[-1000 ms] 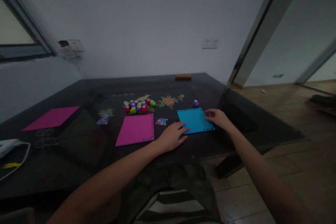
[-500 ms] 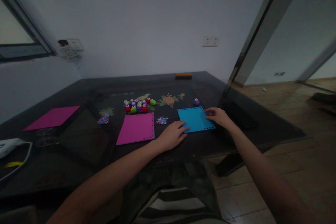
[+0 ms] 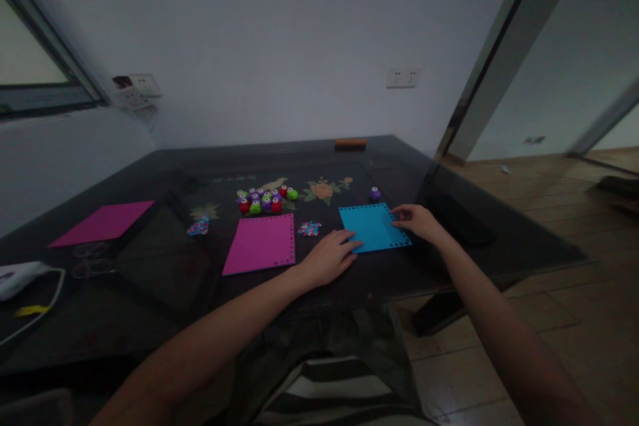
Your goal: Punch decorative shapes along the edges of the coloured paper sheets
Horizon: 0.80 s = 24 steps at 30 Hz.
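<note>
A blue sheet [image 3: 373, 227] with small dark cut-outs along its edges lies on the dark table. My left hand [image 3: 330, 258] rests flat, fingers outstretched, over the sheet's near left corner. At the right edge, my right hand [image 3: 415, 221] has thumb and fingers pinched together; what is between them, if anything, is too small to make out. A purple knob-like piece [image 3: 374, 194] with a white top stands just beyond the sheet. To the left of the blue sheet lie a small heap of pink, blue and white bits [image 3: 309, 229] and a pink sheet [image 3: 262, 243] with similar cut-outs.
Several red, green and purple knob-like pieces [image 3: 266, 200] cluster behind the pink sheet. Farther left are another bit heap [image 3: 199, 226], a second pink sheet [image 3: 104, 222] and a white device with a cable [image 3: 20, 278]. A brown bar [image 3: 350, 144] lies at the table's back edge.
The whole view has shifted very slightly. Both hands keep their places on the blue sheet, and the other things on the table have not moved.
</note>
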Tool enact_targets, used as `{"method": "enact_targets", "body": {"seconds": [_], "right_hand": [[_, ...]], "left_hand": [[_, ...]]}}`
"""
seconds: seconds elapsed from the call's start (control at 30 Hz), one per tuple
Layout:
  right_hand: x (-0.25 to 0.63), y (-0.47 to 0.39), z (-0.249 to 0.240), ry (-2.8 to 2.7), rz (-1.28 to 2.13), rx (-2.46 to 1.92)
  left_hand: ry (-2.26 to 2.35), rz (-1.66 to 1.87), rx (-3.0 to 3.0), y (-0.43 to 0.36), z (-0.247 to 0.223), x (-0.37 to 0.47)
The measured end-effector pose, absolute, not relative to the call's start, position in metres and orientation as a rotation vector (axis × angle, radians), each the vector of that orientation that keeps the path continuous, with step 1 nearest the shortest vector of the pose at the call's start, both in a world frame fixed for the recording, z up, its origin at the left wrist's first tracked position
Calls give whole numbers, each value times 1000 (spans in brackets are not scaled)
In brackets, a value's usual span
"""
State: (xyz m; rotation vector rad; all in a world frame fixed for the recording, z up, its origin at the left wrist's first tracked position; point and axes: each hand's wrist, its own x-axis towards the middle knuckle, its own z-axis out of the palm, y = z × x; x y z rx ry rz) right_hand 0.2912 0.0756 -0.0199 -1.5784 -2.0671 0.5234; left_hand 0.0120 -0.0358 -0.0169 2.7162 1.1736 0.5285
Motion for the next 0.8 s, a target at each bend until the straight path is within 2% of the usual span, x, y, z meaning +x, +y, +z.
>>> {"method": "enact_targets", "body": {"seconds": [0.5,0.8], "right_hand": [[290,72,-16,-2063,505,-1571],[279,66,2,-1960,348,-1530]], "left_hand": [[1161,630,2787,-38,-15,13],[1165,925,2594,-43,41,-22]]}}
